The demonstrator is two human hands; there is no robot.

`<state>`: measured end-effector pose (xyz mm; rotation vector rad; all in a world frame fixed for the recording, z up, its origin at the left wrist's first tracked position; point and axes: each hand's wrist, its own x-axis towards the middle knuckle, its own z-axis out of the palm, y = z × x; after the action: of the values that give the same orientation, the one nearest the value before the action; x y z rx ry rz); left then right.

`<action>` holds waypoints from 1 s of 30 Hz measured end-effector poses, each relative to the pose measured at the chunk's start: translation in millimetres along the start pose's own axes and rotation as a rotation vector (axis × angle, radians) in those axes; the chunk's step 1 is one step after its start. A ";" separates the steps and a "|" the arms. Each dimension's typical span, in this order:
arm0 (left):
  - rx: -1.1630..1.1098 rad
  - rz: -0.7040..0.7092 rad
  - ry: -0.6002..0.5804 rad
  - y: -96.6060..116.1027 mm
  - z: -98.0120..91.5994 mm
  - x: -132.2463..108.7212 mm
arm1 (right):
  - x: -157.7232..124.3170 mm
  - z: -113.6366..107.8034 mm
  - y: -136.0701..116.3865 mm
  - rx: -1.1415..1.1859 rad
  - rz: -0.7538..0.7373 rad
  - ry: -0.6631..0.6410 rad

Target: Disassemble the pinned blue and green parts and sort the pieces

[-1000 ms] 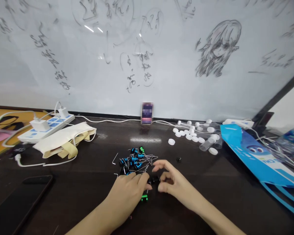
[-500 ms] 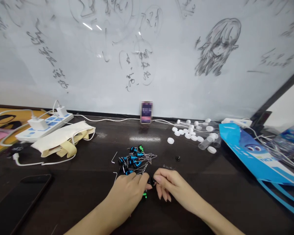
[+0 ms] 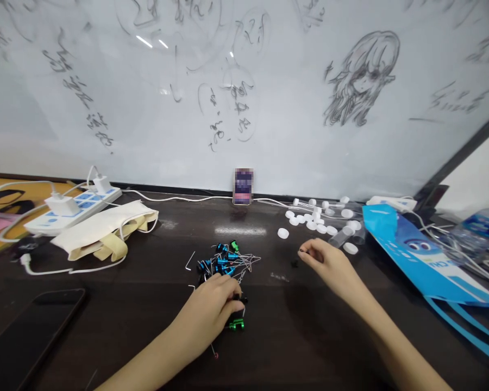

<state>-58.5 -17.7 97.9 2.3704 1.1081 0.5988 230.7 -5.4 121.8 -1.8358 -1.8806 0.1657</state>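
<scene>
While our left hand grasps a black part between thumb and fingers, we note a green part just beside the thumb. Beyond lies a pile of blue parts tangled with thin metal rods; an L-shaped key rests to its left. Our right hand hovers above the dark table, thumb and forefinger drawn together, near a small black piece lying there. We see a dark speck at that hand's fingertips, too small to identify; we cannot tell whether it is gripped. White caps lie farther back, near a blue bag.
</scene>
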 end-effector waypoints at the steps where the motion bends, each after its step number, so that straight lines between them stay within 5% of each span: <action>1: 0.045 0.005 -0.004 1.3 1.2 0.0 | 0.5 -1.5 4.3 -0.050 0.038 -0.060; 6: 0.188 0.016 -0.066 -1.4 1.8 3.6 | -2.0 7.0 11.9 -0.199 0.116 -0.281; 11: 0.239 0.042 -0.054 -8.1 5.6 4.3 | -10.5 12.2 -9.3 -0.381 0.142 -0.111; 15: 0.194 0.044 0.035 -10.0 2.6 4.9 | -12.0 19.6 -42.2 -0.324 -0.088 -0.054; 18: 0.137 0.020 0.112 -13.8 -6.9 7.6 | 6.4 37.2 -65.7 -0.170 -0.267 -0.141; 25: 0.162 -0.021 0.198 -30.9 -15.6 12.1 | 83.7 94.3 -102.3 -0.097 -0.211 -0.261; 30: 0.206 0.083 0.168 -36.3 -9.5 10.9 | 93.9 93.6 -104.3 0.059 -0.179 -0.301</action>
<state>-78.9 13.8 87.1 2.5919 1.1984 0.7570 99.9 100.4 109.9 -1.6657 -2.2065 0.4512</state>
